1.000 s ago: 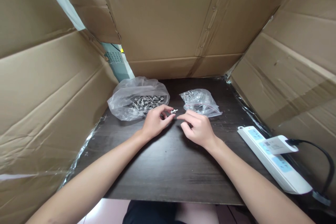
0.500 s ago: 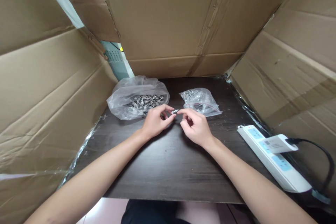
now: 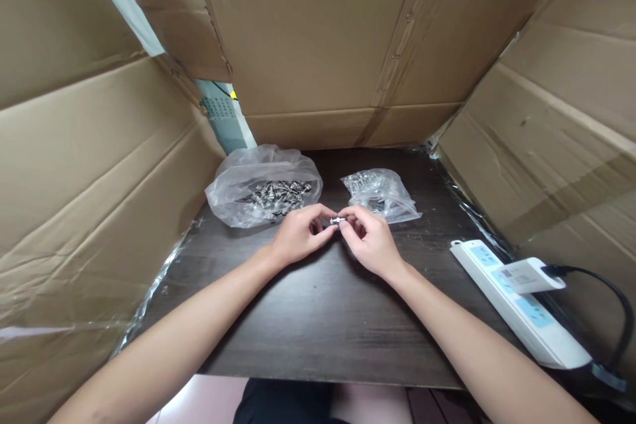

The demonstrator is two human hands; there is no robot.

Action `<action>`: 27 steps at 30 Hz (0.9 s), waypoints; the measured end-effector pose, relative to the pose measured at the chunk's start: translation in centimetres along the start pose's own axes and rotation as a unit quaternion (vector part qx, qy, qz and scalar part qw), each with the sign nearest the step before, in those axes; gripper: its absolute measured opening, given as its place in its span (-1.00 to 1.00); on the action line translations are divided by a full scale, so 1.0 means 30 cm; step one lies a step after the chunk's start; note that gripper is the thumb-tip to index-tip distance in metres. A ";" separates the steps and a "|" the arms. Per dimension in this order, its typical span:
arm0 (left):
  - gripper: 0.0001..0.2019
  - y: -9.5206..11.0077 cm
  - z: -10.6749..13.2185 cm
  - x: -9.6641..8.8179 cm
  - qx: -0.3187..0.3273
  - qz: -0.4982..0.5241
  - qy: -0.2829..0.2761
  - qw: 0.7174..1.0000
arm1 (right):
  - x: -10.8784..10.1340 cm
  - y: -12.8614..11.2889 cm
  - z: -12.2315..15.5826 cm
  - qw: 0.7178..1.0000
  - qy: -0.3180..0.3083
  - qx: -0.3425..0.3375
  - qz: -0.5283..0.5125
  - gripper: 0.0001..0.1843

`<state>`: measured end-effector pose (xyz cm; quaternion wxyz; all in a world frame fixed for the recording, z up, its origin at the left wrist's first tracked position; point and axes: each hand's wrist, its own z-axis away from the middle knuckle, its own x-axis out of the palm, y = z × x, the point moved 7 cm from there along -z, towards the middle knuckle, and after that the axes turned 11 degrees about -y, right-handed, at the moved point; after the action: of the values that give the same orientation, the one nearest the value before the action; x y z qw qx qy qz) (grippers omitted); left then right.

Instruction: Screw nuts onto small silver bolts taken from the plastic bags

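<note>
Holds a small metal part (image 3: 336,220) in both bare hands, over the dark wooden surface (image 3: 318,324), a little beyond its middle. Pinches the left end between thumb and forefinger of the left hand (image 3: 298,233), and grips the right end with the thumb and forefinger of the right hand (image 3: 370,240). Lines the part up nearly level, with fingertips of both hands almost meeting around it. Cannot tell the exact placing of the other fingers, partly hidden behind each hand. Has an open clear plastic bag (image 3: 229,197) just behind the left hand, with a heap of loose metal parts (image 3: 282,193) inside, and a smaller zip bag (image 3: 403,204) just behind the right hand, with shiny pieces in it and a reddish line at the seal. Has a white power strip (image 3: 521,318) well apart on the right, with a white adapter (image 3: 529,276) and a black cable (image 3: 619,291). Faces cardboard walls (image 3: 328,33) at left, right and far side
</note>
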<state>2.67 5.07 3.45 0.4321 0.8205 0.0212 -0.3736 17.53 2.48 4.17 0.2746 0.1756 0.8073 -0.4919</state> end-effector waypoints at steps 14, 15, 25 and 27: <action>-0.85 0.004 0.002 0.005 0.020 -0.015 -0.010 1.000 | 0.017 0.027 -0.008 0.998 -0.048 0.036 -0.011 -0.67; -0.85 0.004 0.002 0.005 0.022 -0.016 -0.010 1.000 | 0.020 0.029 -0.007 0.997 -0.056 0.041 -0.015 -0.74; -0.85 0.003 0.000 0.008 0.028 -0.013 -0.015 0.999 | 0.038 0.038 -0.003 0.995 -0.079 0.060 -0.009 -0.71; -0.86 0.007 -0.001 0.009 0.033 -0.013 -0.015 0.999 | 0.042 0.044 -0.003 0.994 -0.087 0.068 -0.003 -0.59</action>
<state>2.95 4.88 3.43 0.4004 0.8282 0.0135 -0.3920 17.24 3.17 2.50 0.3295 0.1480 0.7456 -0.5600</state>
